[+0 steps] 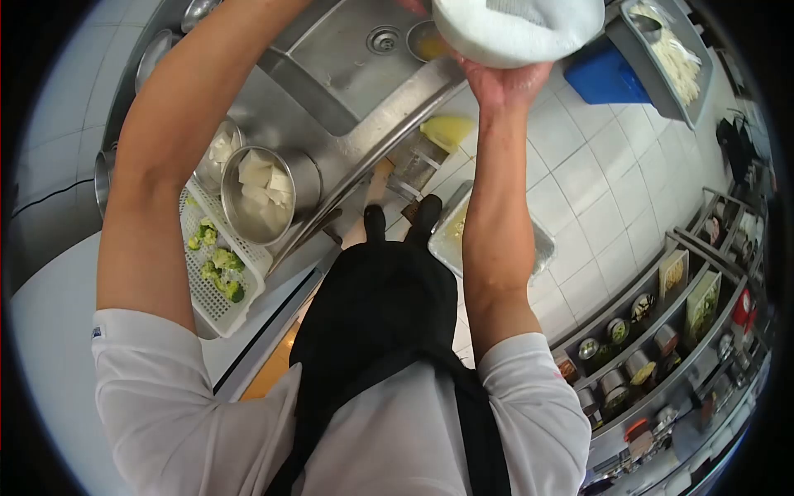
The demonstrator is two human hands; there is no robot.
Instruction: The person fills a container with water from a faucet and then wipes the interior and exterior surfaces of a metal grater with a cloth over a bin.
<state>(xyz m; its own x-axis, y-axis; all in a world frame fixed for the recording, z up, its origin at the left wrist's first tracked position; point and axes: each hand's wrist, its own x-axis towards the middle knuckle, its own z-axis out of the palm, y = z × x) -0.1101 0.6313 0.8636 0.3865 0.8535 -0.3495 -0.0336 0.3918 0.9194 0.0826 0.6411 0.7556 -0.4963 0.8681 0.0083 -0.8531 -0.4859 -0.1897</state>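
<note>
My right hand (506, 81) is under the near side of a white, round, thick-rimmed container (504, 45), gripping it from below. Its inside looks grey and ribbed, and the top frame edge cuts it off. My left forearm reaches up past the top edge. Only a small reddish patch beside the container may be part of my left hand, and its fingers cannot be made out. The container is over the front edge of the steel sink (347, 70). Near the drain sits a small metal bowl (427, 41) with something yellow-orange in it.
A metal pot (263, 227) with white chunks stands left of the sink, by a white perforated basket (248, 307) of broccoli. A grey tub (699, 103) of pale strips is at upper right, near a blue bin (608, 76). A plastic tub (542, 244) is on the floor.
</note>
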